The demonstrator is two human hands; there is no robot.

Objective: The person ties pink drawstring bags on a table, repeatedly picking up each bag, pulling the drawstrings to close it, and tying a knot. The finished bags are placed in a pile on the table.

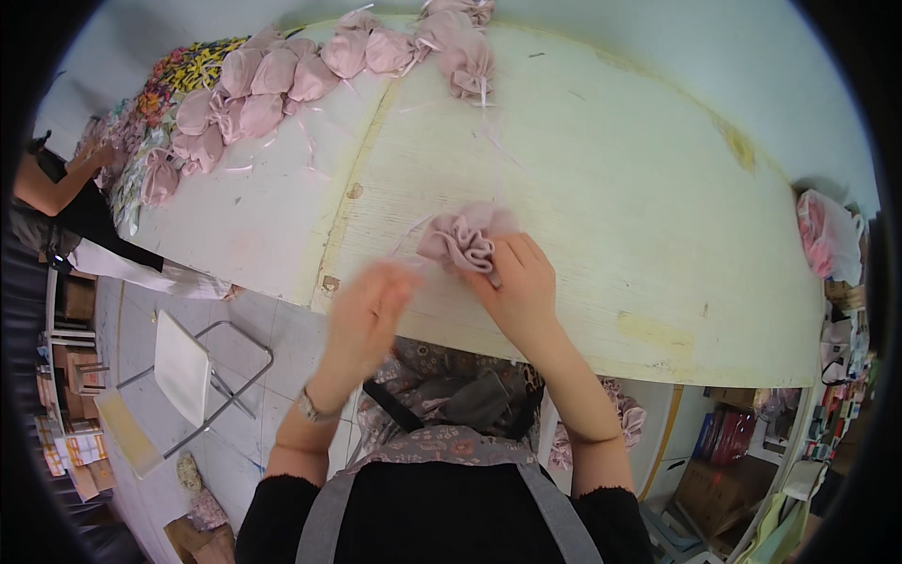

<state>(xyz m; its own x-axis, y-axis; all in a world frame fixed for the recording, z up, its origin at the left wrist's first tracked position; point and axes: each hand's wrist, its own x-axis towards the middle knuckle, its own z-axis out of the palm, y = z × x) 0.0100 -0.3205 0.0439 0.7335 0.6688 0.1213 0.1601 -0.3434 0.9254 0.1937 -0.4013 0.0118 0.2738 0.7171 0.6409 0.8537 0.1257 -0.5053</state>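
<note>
A pink fabric drawstring pouch [461,241] with a gathered, ruffled top is in front of me, over the white tabletop [606,211]. My right hand [520,282] grips its right side. Blurred by motion, my left hand [373,303] is to the lower left of the pouch; whether its fingers pinch the thin pale ribbon [409,236] at the pouch's left side cannot be told. Farther back on the table lies another pink pouch [471,74] with its ribbon trailing towards me. More pink pouches [275,70] are grouped at the far left, several with loose ribbons.
Piles of yellow and multicoloured fabric pieces [201,67] lie at the far left, where a co-worker's arm [53,187] reaches in. A plastic bag [821,236] is at the right end. Below left is a folding chair [182,366]; cardboard boxes [726,493] sit under the table at right.
</note>
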